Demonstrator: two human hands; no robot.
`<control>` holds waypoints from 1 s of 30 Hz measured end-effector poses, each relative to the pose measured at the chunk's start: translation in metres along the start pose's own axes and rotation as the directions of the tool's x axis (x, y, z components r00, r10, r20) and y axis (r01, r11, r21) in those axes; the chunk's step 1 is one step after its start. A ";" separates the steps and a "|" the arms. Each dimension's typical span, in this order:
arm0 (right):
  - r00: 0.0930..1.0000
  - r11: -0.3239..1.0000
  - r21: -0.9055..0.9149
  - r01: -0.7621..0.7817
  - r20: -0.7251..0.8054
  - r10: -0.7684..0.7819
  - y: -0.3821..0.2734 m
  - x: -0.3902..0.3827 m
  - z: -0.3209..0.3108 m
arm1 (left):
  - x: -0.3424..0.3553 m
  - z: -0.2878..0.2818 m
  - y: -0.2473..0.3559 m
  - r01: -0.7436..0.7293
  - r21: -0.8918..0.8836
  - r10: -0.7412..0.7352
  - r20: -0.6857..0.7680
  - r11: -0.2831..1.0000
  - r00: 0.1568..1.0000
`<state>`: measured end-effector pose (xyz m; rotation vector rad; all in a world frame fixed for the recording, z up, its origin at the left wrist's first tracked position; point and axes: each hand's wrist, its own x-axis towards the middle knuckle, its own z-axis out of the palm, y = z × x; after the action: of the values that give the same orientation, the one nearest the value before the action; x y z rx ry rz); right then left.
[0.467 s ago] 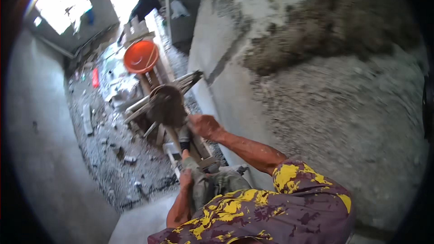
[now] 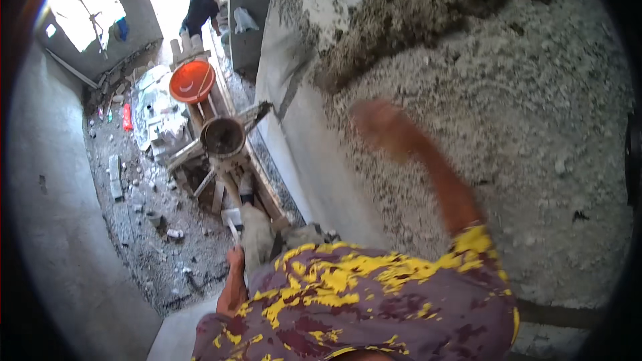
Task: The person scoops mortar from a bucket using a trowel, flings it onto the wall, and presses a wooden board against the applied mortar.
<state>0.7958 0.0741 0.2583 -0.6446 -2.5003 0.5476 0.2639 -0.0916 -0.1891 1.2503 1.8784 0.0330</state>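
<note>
Rough wall (image 2: pixel 508 154) fills the person's right, dark mortar (image 2: pixel 401 23) across its upper part, with an orange basin (image 2: pixel 190 82) farther left, the blurred right hand (image 2: pixel 382 127) before the wall and the left hand (image 2: pixel 235 257) low down, their openness and hold impossible to tell.

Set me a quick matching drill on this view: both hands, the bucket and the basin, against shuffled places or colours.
1. Right hand
2. Left hand
3. Bucket
4. Basin

A. Bright orange-red
B. Low, beside the trouser leg
C. Dark inside
D. Blurred, in front of the rough grey wall

Pairs: 1-D, 2-B, 3-C, 4-A
</note>
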 end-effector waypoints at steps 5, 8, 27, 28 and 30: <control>0.450 0.767 -0.122 -0.630 -0.863 0.232 -0.258 0.123 -0.189 | -0.006 -0.011 0.020 0.002 -0.245 0.016 0.073 0.970 0.997; 0.235 0.791 -0.111 -0.601 -0.971 0.043 -0.273 0.141 -0.188 | 0.052 -0.003 0.000 -0.502 0.363 0.477 0.164 0.785 0.863; 0.083 0.129 -0.261 -0.957 0.179 0.980 0.074 -0.031 0.299 | -0.009 -0.005 0.084 -0.185 0.039 0.170 0.250 0.982 0.953; 0.098 0.152 -0.252 -0.956 0.214 0.972 0.103 -0.017 0.306 | 0.001 0.003 0.078 -0.151 0.083 0.122 0.280 0.985 0.952; 0.095 0.159 -0.243 -0.957 0.255 0.962 0.157 0.008 0.336 | 0.010 -0.001 0.093 -0.052 0.162 -0.003 0.318 0.985 0.948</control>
<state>0.6569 0.1207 -0.0826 -2.4938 -1.9359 1.1701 0.3314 -0.0371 -0.1534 1.3065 1.6106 -0.3038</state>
